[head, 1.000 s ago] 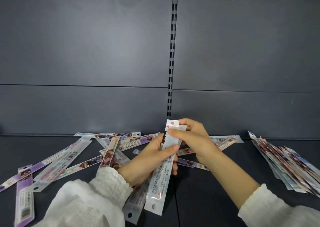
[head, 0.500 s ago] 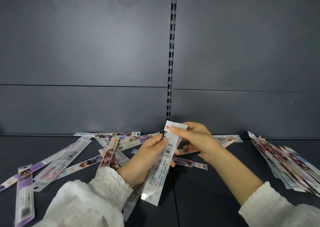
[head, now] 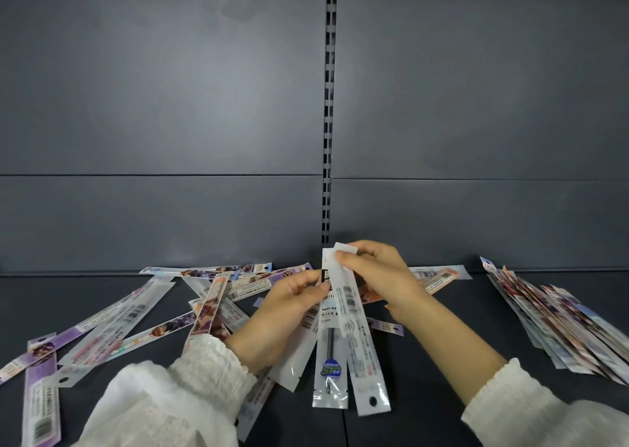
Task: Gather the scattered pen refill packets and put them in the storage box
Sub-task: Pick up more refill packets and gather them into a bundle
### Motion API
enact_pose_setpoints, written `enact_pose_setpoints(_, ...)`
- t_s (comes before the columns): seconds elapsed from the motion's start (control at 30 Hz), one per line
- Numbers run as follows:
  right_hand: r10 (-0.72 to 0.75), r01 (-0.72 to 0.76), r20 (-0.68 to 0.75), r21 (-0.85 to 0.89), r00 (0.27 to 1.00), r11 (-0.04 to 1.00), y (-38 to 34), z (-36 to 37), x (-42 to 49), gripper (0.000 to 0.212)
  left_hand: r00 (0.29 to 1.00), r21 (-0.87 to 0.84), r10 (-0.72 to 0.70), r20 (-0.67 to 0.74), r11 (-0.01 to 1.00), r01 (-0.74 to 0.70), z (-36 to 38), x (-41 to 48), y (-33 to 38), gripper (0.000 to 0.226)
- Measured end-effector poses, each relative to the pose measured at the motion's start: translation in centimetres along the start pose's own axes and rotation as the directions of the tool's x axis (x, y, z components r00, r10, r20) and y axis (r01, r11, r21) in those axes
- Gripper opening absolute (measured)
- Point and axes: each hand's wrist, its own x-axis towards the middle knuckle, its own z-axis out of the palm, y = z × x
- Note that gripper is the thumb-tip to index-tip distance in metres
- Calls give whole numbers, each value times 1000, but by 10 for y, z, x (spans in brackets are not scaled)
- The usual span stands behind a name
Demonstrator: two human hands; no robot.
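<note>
The right hand has its fingers pinched on the top of a white refill packet with barcodes and a hang hole at its low end. The left hand grips, thumb on front, a fan of packets; the foremost clear packet shows "0.5mm" and a green-blue logo too blurred to read. Loose purple packets lie scattered on the dark shelf to the left, an overlapping packet stack at right. White sleeves cover both wrists.
</note>
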Motion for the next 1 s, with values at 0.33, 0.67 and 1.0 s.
enact_pose_setpoints(0.33, 109, -109, 1, 63, 994, 992, 0, -14, 7, 18, 957, -151, -141, -252, 983, 106, -9, 7, -1, 20)
enact_pose_setpoints(0.67, -394, 558, -535, 184, 748, 809, -15, -24, -2, 13, 906, -463, -359, -225, 857, 225, -22, 14, 2, 37)
enact_pose_setpoints(1.0, -520, 598, 379, -119, 765, 793, 5, 29, -34, 12, 933, -469, -340, -119, 847, 249, -58, 20, 15, 73)
